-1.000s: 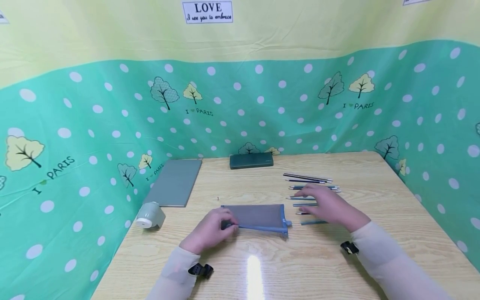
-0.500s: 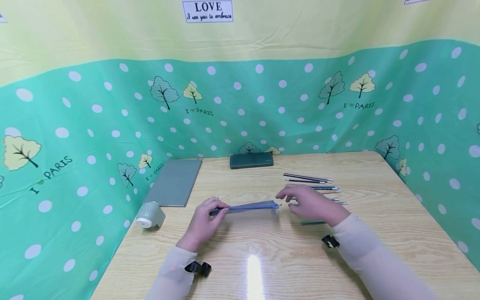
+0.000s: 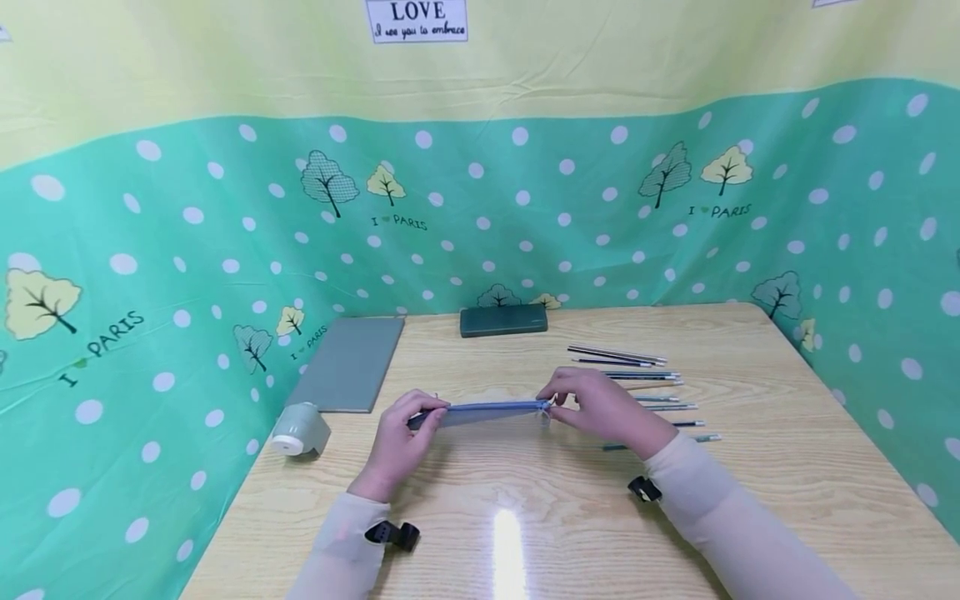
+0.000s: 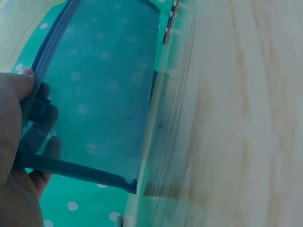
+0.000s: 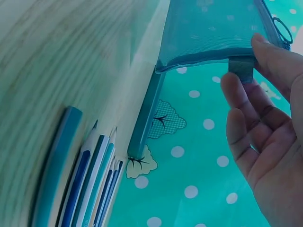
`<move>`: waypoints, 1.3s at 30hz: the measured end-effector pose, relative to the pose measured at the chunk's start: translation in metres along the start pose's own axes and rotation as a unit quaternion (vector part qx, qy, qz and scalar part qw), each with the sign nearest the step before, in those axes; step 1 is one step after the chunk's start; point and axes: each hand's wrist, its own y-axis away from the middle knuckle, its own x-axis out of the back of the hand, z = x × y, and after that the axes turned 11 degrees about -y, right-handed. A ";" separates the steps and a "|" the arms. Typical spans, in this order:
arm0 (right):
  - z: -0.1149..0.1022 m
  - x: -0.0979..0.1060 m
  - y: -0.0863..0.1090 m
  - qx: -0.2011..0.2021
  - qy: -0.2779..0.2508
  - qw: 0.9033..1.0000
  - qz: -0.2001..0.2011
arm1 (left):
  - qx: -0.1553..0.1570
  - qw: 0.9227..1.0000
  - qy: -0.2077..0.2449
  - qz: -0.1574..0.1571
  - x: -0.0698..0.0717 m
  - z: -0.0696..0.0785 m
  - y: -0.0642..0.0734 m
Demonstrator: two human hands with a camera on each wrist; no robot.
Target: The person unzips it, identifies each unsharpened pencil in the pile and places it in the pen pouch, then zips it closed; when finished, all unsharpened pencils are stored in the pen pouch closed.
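A blue see-through mesh zip pouch (image 3: 491, 412) stands on edge over the table, its zipper edge up. At its left end my left hand (image 3: 397, 437) pinches the top edge between thumb and fingers. In the left wrist view, fingers show through the mesh (image 4: 102, 94). My right hand (image 3: 600, 408) is at the other end. The right wrist view shows its thumb and forefinger (image 5: 232, 87) gripping the corner by a small fabric tab (image 5: 241, 68). A looped zipper pull (image 5: 283, 30) hangs close to that thumb.
Several pencils (image 3: 645, 376) lie in a loose row to the right, partly under my right hand. A dark green case (image 3: 502, 322) sits at the table's back edge. On the left are a grey flat board or folder (image 3: 352, 367) and a grey-green object with a white end (image 3: 300, 432).
The pouch, flat on the table before, has been raised on edge by my left hand. My right hand has come left from over the pencils to the pouch's right end.
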 end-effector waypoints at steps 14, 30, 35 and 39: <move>0.000 -0.003 0.000 -0.014 0.009 0.998 0.056 | -0.056 0.991 -0.050 0.112 0.000 -0.004 -0.005; 0.001 -0.006 -0.001 0.016 0.041 0.996 0.076 | -0.141 0.975 -0.121 0.120 -0.010 0.030 -0.011; 0.001 -0.008 -0.002 0.025 0.049 0.996 0.077 | -0.132 0.981 -0.115 0.079 -0.020 0.040 -0.010; -0.001 -0.010 -0.002 0.035 0.048 0.995 0.076 | -0.118 0.986 -0.110 0.047 -0.028 0.045 -0.008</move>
